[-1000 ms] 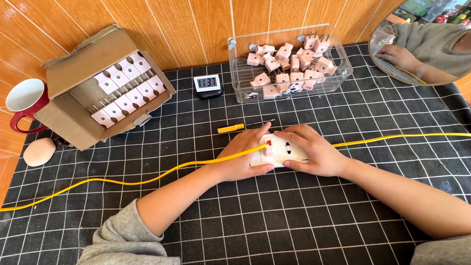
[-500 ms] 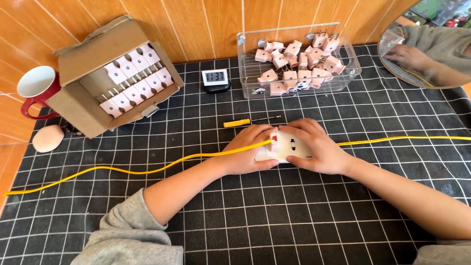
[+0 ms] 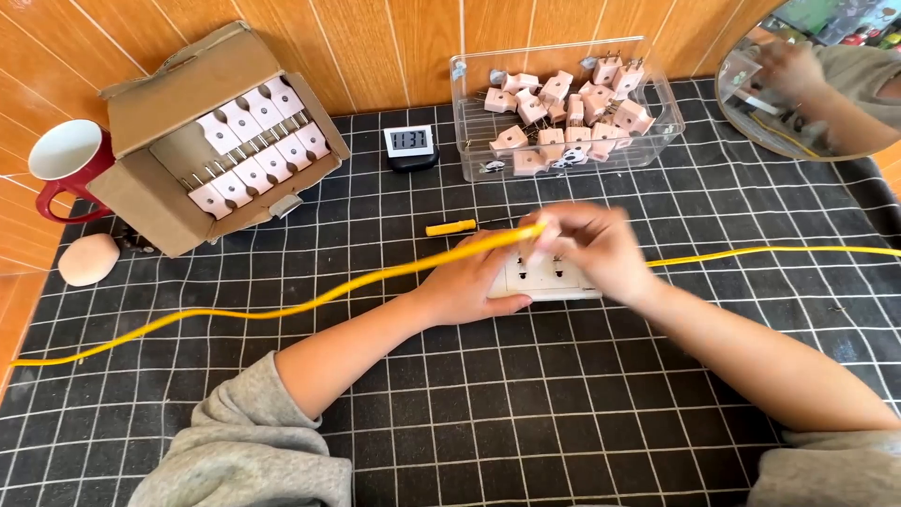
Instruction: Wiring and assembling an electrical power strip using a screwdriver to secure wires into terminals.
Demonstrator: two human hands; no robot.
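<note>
here the left hand (image 3: 469,286) grips the white socket block (image 3: 549,280), lying crosswise. the right hand (image 3: 591,249), directly above it, pinches a plug.

Matt cloth mat (image 3: 469,413); clear glossy plastic bin (image 3: 662,103); cardboard box (image 3: 178,84); prob. plastic socket (image 3: 549,280).

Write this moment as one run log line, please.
left hand: steadies white socket block | right hand: on block, at yellow cable
</note>
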